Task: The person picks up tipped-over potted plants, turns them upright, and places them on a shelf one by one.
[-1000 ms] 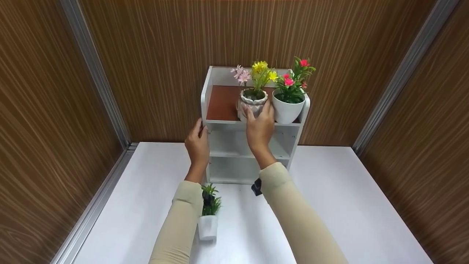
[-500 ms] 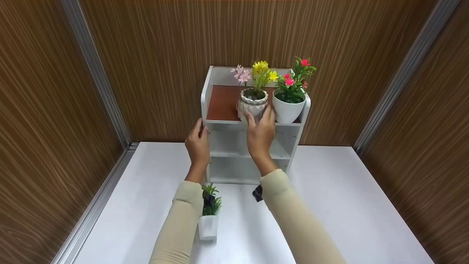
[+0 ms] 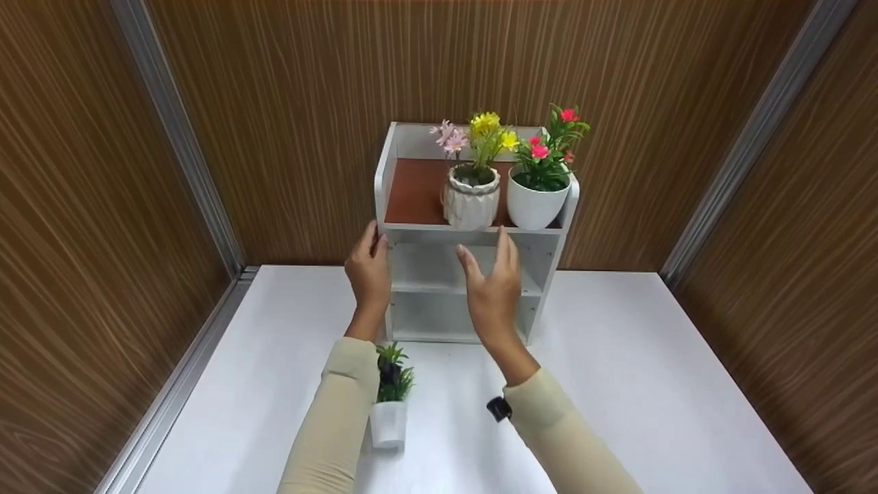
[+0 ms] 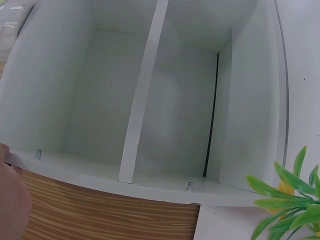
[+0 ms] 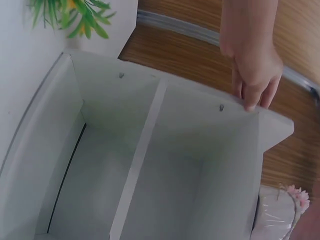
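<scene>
A white shelf unit [image 3: 425, 315] with a red-brown top stands against the back wall. My left hand [image 3: 369, 274] pinches the front edge of its left side panel; the right wrist view also catches this left hand [image 5: 257, 75], thumb and fingers on either side of the panel. On top, at the front, sits a ribbed whitish flower pot [image 3: 471, 206] with pink and yellow flowers. To its right is a smooth white flower pot [image 3: 538, 202] with red flowers. Just below and in front of the ribbed pot, my right hand [image 3: 495, 295] hovers with thumb and fingers spread, holding nothing.
A third potted plant [image 3: 389, 425], green in a white pot, stands on the white table [image 3: 617, 384] beside my left forearm. Wood-patterned walls [image 3: 274, 137] enclose the back and both sides. The unit has two compartments under its top.
My right hand has let go of the ribbed pot and drawn down and back from it. The pot stays on the top shelf. My left hand keeps its place on the side panel.
</scene>
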`<action>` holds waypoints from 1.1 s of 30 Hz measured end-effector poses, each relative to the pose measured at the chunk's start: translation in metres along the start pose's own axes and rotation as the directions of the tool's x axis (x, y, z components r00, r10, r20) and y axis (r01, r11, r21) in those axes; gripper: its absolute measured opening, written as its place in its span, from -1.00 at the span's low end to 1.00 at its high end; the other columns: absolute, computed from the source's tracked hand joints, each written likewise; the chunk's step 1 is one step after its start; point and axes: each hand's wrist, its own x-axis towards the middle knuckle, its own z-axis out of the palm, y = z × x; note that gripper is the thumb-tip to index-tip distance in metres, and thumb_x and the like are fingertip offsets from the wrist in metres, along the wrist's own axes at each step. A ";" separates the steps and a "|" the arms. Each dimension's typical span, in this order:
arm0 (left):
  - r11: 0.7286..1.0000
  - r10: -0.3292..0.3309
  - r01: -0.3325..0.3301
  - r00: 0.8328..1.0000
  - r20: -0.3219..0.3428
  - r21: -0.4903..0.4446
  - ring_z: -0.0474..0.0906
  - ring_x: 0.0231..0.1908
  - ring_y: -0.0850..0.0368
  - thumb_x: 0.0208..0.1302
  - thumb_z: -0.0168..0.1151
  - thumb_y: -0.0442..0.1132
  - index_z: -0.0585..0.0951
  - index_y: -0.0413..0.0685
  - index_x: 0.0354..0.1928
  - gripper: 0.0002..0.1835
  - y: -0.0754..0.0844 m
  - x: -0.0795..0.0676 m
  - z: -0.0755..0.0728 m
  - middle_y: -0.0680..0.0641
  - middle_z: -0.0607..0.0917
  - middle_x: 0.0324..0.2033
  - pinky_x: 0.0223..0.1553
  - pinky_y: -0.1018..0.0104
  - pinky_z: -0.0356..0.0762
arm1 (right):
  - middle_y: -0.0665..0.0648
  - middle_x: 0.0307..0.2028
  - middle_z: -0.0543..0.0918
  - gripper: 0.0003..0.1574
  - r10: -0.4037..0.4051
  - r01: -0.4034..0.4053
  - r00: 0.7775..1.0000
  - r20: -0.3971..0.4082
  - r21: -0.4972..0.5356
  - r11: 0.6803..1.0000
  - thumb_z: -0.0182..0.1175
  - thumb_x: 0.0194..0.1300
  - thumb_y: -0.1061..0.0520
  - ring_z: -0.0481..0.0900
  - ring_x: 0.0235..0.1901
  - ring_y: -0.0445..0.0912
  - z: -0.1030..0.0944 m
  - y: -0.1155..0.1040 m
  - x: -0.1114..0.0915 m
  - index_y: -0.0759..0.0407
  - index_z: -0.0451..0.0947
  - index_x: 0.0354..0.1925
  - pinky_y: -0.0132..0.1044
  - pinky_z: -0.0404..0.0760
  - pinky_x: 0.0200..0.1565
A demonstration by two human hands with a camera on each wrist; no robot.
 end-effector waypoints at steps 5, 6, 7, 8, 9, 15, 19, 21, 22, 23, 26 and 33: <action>1.000 0.001 -0.001 1.000 0.002 0.006 0.61 0.18 0.11 0.49 0.17 -0.26 0.52 -0.09 0.36 -0.56 -0.001 0.001 0.000 -0.11 0.65 0.21 0.17 0.28 0.61 | 0.24 0.42 0.36 0.00 -0.031 0.029 0.997 0.064 0.029 0.999 0.33 0.32 -0.20 0.30 0.45 0.08 -0.012 0.004 -0.033 0.24 0.22 0.49 0.04 0.35 0.42; 1.000 0.000 0.000 1.000 0.002 0.003 0.61 0.18 0.11 0.49 0.17 -0.26 0.52 -0.09 0.36 -0.56 -0.001 0.001 0.000 -0.11 0.65 0.21 0.17 0.28 0.61 | 0.24 0.42 0.36 -0.01 -0.038 0.036 0.997 0.074 0.027 0.999 0.33 0.32 -0.20 0.30 0.44 0.08 -0.014 0.006 -0.040 0.24 0.22 0.49 0.05 0.36 0.42; 1.000 -0.002 0.002 1.000 0.004 0.002 0.61 0.18 0.11 0.49 0.16 -0.26 0.52 -0.08 0.36 -0.56 0.000 0.001 0.000 -0.11 0.65 0.22 0.17 0.28 0.60 | 0.25 0.41 0.36 -0.01 -0.045 0.043 0.996 0.083 0.031 0.999 0.34 0.32 -0.18 0.31 0.44 0.09 -0.016 0.008 -0.046 0.24 0.23 0.49 0.06 0.37 0.41; 1.000 0.000 0.000 1.000 0.005 0.005 0.61 0.18 0.11 0.49 0.16 -0.26 0.52 -0.08 0.36 -0.56 0.000 0.001 0.001 -0.11 0.65 0.22 0.17 0.28 0.61 | 0.26 0.41 0.36 -0.02 -0.049 0.047 0.995 0.089 0.028 0.998 0.34 0.32 -0.18 0.31 0.43 0.11 -0.018 0.011 -0.053 0.25 0.23 0.49 0.08 0.37 0.40; 1.000 0.001 -0.002 1.000 0.005 0.009 0.61 0.18 0.10 0.49 0.16 -0.26 0.52 -0.09 0.36 -0.56 0.000 0.001 0.001 -0.11 0.65 0.22 0.16 0.28 0.61 | 0.27 0.41 0.36 -0.02 -0.048 0.045 0.994 0.098 0.026 0.999 0.34 0.31 -0.17 0.31 0.43 0.11 -0.019 0.014 -0.059 0.24 0.23 0.49 0.10 0.38 0.39; 0.999 0.022 -0.022 1.000 -0.016 0.041 0.66 0.11 0.05 0.48 0.18 -0.28 0.55 -0.14 0.32 -0.59 -0.001 0.001 0.001 -0.15 0.69 0.16 0.09 0.22 0.66 | 0.30 0.41 0.36 -0.02 -0.022 0.020 0.991 0.132 0.023 1.000 0.37 0.31 -0.12 0.31 0.43 0.15 -0.023 0.026 -0.094 0.27 0.23 0.48 0.13 0.40 0.37; 0.999 0.018 -0.017 1.000 -0.021 0.037 0.66 0.10 0.06 0.47 0.18 -0.28 0.55 -0.12 0.32 -0.59 -0.002 0.000 0.000 -0.15 0.69 0.15 0.09 0.24 0.66 | 0.32 0.39 0.38 -0.04 0.022 -0.020 0.985 0.169 -0.013 1.000 0.37 0.30 -0.13 0.33 0.41 0.20 -0.019 0.031 -0.118 0.29 0.26 0.46 0.15 0.38 0.37; 0.999 0.015 -0.014 1.000 -0.022 0.033 0.65 0.12 0.06 0.47 0.19 -0.29 0.55 -0.12 0.32 -0.58 -0.002 0.000 -0.001 -0.15 0.68 0.16 0.11 0.24 0.65 | 0.34 0.37 0.40 -0.03 0.040 -0.032 0.980 0.196 -0.041 0.999 0.38 0.29 -0.15 0.35 0.39 0.21 -0.015 0.034 -0.131 0.31 0.28 0.44 0.14 0.38 0.38; 0.999 0.015 -0.015 1.000 -0.022 0.030 0.65 0.12 0.05 0.47 0.19 -0.29 0.55 -0.12 0.32 -0.58 -0.002 0.000 -0.001 -0.15 0.68 0.17 0.11 0.24 0.65 | 0.34 0.37 0.41 -0.03 0.048 -0.037 0.976 0.211 -0.058 0.998 0.37 0.29 -0.16 0.36 0.39 0.21 -0.012 0.035 -0.138 0.31 0.29 0.43 0.13 0.38 0.38; 1.000 0.017 -0.017 1.000 -0.022 0.026 0.65 0.14 0.05 0.47 0.19 -0.30 0.55 -0.13 0.32 -0.58 -0.002 0.000 -0.001 -0.16 0.68 0.18 0.12 0.24 0.64 | 0.34 0.36 0.42 -0.03 0.055 -0.039 0.973 0.225 -0.074 0.997 0.37 0.28 -0.18 0.37 0.38 0.21 -0.010 0.036 -0.144 0.31 0.30 0.43 0.13 0.38 0.38; 0.999 0.024 -0.023 1.000 -0.016 0.029 0.63 0.16 0.03 0.47 0.18 -0.29 0.54 -0.14 0.33 -0.58 -0.001 0.000 0.000 -0.17 0.66 0.19 0.14 0.25 0.63 | 0.34 0.35 0.43 -0.01 0.085 -0.058 0.957 0.276 -0.104 0.993 0.35 0.28 -0.23 0.38 0.38 0.20 -0.003 0.039 -0.160 0.30 0.30 0.43 0.11 0.39 0.37; 1.000 0.020 -0.019 1.000 -0.017 0.023 0.64 0.14 0.04 0.47 0.19 -0.30 0.54 -0.16 0.32 -0.58 -0.001 0.001 0.000 -0.17 0.67 0.18 0.11 0.25 0.65 | 0.33 0.32 0.46 -0.03 0.225 -0.174 0.890 0.397 -0.161 0.971 0.37 0.27 -0.20 0.41 0.35 0.23 0.016 0.051 -0.193 0.32 0.32 0.40 0.16 0.42 0.34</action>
